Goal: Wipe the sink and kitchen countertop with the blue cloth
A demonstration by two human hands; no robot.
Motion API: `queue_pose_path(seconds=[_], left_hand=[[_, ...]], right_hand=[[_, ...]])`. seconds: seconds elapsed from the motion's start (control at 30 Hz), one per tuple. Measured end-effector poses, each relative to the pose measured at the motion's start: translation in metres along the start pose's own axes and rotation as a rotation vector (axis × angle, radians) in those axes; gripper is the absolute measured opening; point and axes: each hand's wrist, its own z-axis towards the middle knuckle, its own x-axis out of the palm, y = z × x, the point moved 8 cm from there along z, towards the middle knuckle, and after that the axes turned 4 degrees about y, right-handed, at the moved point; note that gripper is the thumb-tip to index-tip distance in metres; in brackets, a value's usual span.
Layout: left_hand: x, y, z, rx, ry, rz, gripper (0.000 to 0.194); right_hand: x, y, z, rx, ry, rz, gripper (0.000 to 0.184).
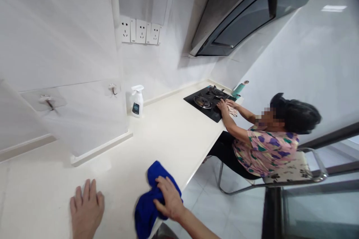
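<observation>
My left hand [86, 209] lies flat on the white countertop [117, 179], holding nothing, its fingers stretched forward. A crumpled blue cloth [146, 209] is under my right hand [169, 198], near the counter's front edge. The fingers of that hand curve over the cloth and hold it against the surface; part of the cloth is hidden beneath the palm. Farther back, a white spray bottle [137, 101] with a dark label stands upright by the wall corner, apart from both hands.
A person [269, 138] on a metal-framed chair [297, 170] leans at the black gas stove [202, 101], with a patterned cloth [232, 109] at their hands. A green bottle-like object [238, 90] stands behind it. Above hangs a range hood [241, 18]. Sockets [141, 31] line the wall.
</observation>
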Motion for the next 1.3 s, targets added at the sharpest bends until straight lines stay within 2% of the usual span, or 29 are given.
queue_pose_path(seconds=[0.13, 0.27, 0.37, 0.43, 0.53, 0.63, 0.77, 0.9, 1.03, 1.13, 1.23, 1.3], left_hand=[[-0.001, -0.003, 0.000, 0.008, -0.005, 0.005, 0.059], [-0.001, -0.003, 0.000, -0.004, -0.006, 0.034, 0.057], [0.001, -0.002, 0.000, -0.008, 0.015, 0.051, 0.056], [0.002, -0.001, 0.000, -0.013, 0.016, 0.054, 0.055], [0.003, 0.000, -0.002, -0.006, 0.020, 0.049, 0.055], [0.005, 0.000, -0.003, -0.008, 0.041, 0.034, 0.055], [0.006, 0.005, -0.003, -0.027, 0.082, 0.000, 0.054], [0.008, 0.018, -0.002, -0.082, 0.120, -0.123, 0.052], [0.009, 0.032, 0.003, -0.168, 0.136, -0.215, 0.048], [0.006, 0.035, 0.007, -0.187, 0.125, -0.216, 0.045], [0.001, 0.034, 0.011, -0.067, 0.114, -0.163, 0.044], [-0.001, 0.035, 0.013, 0.061, 0.126, -0.122, 0.045]], right_hand=[[-0.063, -0.093, -0.017, 0.247, -0.273, -0.143, 0.039], [-0.123, -0.172, -0.018, 0.481, -0.418, -0.176, 0.049], [-0.140, -0.201, -0.014, 0.648, -0.498, -0.199, 0.057], [-0.136, -0.201, -0.009, 0.715, -0.532, -0.216, 0.060], [-0.116, -0.176, 0.006, 0.705, -0.534, -0.236, 0.063], [-0.082, -0.133, 0.033, 0.572, -0.455, -0.228, 0.060], [-0.025, -0.057, 0.070, 0.369, -0.317, -0.189, 0.059], [0.032, 0.037, 0.086, 0.104, -0.120, -0.063, 0.065], [0.075, 0.123, 0.067, -0.139, 0.108, 0.035, 0.071], [0.097, 0.167, 0.035, -0.372, 0.266, 0.059, 0.071], [0.101, 0.178, 0.001, -0.564, 0.357, 0.070, 0.067], [0.092, 0.161, -0.016, -0.577, 0.354, 0.063, 0.063]])
